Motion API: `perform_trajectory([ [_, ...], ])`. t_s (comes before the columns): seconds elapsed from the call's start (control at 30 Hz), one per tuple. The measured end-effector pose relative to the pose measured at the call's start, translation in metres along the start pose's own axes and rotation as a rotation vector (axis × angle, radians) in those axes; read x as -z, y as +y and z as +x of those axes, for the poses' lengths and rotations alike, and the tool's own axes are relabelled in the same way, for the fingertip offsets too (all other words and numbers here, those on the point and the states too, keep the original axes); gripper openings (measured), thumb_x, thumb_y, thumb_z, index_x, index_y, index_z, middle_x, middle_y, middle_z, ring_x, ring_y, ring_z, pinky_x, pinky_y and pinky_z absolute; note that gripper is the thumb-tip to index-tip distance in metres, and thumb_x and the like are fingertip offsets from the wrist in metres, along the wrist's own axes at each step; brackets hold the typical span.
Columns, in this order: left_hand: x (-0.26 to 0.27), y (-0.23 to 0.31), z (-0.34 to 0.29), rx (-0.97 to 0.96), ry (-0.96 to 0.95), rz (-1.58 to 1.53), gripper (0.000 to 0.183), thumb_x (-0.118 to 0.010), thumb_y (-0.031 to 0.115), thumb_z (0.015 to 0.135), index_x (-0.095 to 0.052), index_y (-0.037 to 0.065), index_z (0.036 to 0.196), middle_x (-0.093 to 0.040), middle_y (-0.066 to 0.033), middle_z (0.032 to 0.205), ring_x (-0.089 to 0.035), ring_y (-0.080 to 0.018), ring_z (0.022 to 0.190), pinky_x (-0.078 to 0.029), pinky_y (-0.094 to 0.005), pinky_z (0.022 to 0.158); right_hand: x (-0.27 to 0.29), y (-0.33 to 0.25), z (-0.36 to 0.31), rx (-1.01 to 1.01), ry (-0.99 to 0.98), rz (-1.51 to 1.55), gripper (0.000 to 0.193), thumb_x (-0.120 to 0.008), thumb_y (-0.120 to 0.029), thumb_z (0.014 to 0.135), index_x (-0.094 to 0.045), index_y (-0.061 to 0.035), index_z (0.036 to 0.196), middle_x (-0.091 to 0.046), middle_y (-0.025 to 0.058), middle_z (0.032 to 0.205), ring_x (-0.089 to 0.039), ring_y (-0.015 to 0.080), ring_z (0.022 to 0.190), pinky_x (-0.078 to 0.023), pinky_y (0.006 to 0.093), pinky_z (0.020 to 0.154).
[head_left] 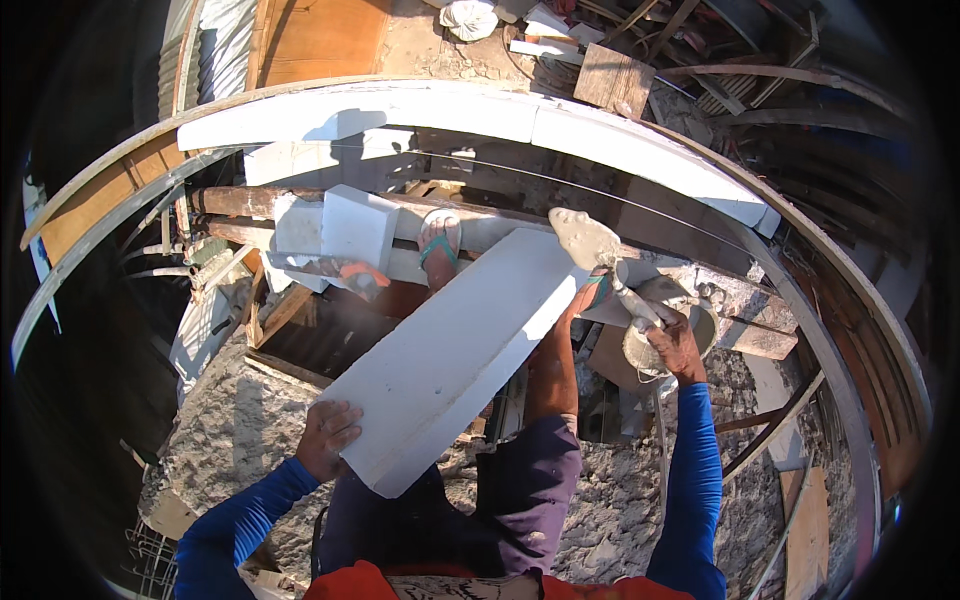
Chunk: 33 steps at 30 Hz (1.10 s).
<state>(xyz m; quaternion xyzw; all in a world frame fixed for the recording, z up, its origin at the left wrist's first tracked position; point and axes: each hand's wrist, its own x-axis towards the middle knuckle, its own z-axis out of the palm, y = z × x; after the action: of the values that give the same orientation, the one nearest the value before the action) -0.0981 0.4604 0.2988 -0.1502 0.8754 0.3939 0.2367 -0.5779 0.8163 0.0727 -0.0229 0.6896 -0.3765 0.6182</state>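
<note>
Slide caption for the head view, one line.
Left hand on a long white block, right hand holding a trowel loaded with grey paste.

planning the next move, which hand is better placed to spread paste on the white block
Probably the right hand: it holds the trowel, loaded with pale paste near the far end of the white block. The left hand is on its near end.

A plain white block (455, 350) in the left hand's (330, 440) grip; pale grey mortar (584, 238) on the trowel (638, 306), just beyond the right hand's (676, 348) grip. Blue sleeves (690, 470) behind both grips, dark purple shorts (530, 490) between the sleeves; behind these, an orange-red shirt (352, 584). Beyond the left grip, green sandal straps (438, 243).
</note>
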Motion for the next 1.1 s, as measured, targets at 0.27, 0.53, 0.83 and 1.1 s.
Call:
perform_trajectory([
  [0.27,-0.020,0.006,-0.008,0.051,0.049,-0.071,0.064,-0.089,0.026,0.061,-0.060,0.017,0.117,-0.062,-0.0083,0.140,-0.054,-0.0359,0.127,-0.043,-0.0569,0.104,-0.171,-0.070,0.243,0.496,0.115,-0.475,0.049,-0.069,-0.045,0.095,-0.070,-0.0054,0.125,-0.071,0.0173,0.121,-0.069,0.0370,0.107,-0.053,0.0403,0.096],
  [0.53,-0.034,-0.003,-0.022,0.075,0.107,-0.119,0.064,-0.089,0.029,0.059,-0.062,0.018,0.116,-0.062,-0.0078,0.142,-0.054,-0.0345,0.130,-0.043,-0.0565,0.104,-0.210,-0.097,0.294,0.628,0.275,-1.068,0.050,-0.061,-0.046,0.100,-0.059,-0.0225,0.143,-0.066,0.0120,0.116,-0.069,0.0369,0.097,-0.056,0.0462,0.079],
  [0.83,-0.027,-0.008,-0.019,0.071,0.100,-0.133,0.072,-0.090,0.028,0.056,-0.058,0.018,0.119,-0.061,-0.0083,0.140,-0.053,-0.0360,0.131,-0.042,-0.0589,0.104,-0.136,-0.063,0.256,0.634,0.345,-1.166,0.048,-0.063,-0.041,0.098,-0.057,-0.0230,0.143,-0.065,0.0072,0.114,-0.070,0.0314,0.092,-0.057,0.0429,0.075],
  [1.1,-0.019,-0.009,-0.015,0.024,0.081,-0.070,0.075,-0.089,0.026,0.062,-0.051,0.017,0.126,-0.058,-0.0127,0.142,-0.051,-0.0398,0.130,-0.040,-0.0613,0.105,-0.079,-0.032,0.211,0.569,0.416,-1.109,0.047,-0.063,-0.033,0.098,-0.056,-0.0190,0.143,-0.066,0.0120,0.108,-0.068,0.0365,0.096,-0.056,0.0467,0.081],
])
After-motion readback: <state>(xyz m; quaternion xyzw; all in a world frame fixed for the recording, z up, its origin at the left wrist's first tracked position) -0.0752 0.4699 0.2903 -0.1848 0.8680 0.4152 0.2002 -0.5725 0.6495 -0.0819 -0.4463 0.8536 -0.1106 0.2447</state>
